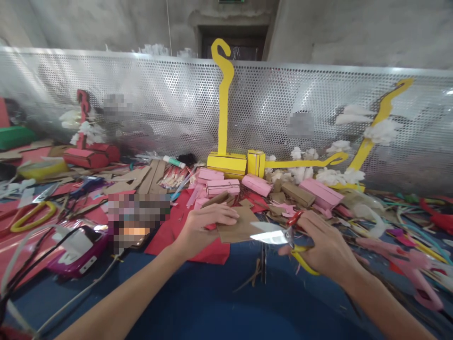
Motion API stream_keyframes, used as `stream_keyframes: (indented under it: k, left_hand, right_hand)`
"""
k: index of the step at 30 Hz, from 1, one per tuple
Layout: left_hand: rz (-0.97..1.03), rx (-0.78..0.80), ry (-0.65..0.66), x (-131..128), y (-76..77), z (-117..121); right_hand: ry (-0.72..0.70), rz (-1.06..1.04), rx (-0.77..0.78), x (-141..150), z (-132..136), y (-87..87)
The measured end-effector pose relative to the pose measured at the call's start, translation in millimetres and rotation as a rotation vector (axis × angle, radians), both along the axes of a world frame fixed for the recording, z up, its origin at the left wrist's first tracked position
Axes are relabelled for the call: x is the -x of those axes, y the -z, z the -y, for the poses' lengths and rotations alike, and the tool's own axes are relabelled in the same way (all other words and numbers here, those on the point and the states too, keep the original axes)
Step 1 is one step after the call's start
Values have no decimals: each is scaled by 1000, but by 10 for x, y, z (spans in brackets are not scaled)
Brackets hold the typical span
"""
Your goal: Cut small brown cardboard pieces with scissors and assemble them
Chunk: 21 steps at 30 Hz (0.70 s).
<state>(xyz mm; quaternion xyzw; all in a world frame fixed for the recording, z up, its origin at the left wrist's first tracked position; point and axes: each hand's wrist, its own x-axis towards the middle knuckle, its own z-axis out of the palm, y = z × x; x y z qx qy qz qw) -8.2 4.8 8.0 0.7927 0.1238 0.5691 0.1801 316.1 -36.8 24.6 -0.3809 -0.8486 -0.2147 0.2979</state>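
holding a brown cardboard piece point(238, 225) pinched between thumb and fingers, the left hand point(205, 222) keeps it just above the cluttered table point(212, 293), over a red sheet point(184, 236). the right hand point(323, 245) is curled tight around yellow-handled scissors point(283, 236), blades parted, their tips touching the cardboard's right edge. pink boxes point(222, 186) lie just beyond.

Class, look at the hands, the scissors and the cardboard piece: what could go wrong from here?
1. The scissors blades point at the left hand pinching the cardboard piece; its fingers could be nicked.
2. The right hand works amid dense scraps, which might snag the cut.
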Motion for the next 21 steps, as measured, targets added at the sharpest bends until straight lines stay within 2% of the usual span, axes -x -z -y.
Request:
stream_keyframes:
  k: [4,10,16,21]
  left_hand:
    - [-13,57,-64,2,-28,24]
    - [34,593,-180,-42,-31,0]
    - [126,779,-98,-41,-26,-21]
    - [134,830,-15,-54,-52,18]
  right_hand:
    - [183,-60,14,-31,-52,44]
    - [261,-156,139,-11,-128,121]
    - [253,-237,199,-55,-187,176]
    - [212,-280,243,-18,-178,188]
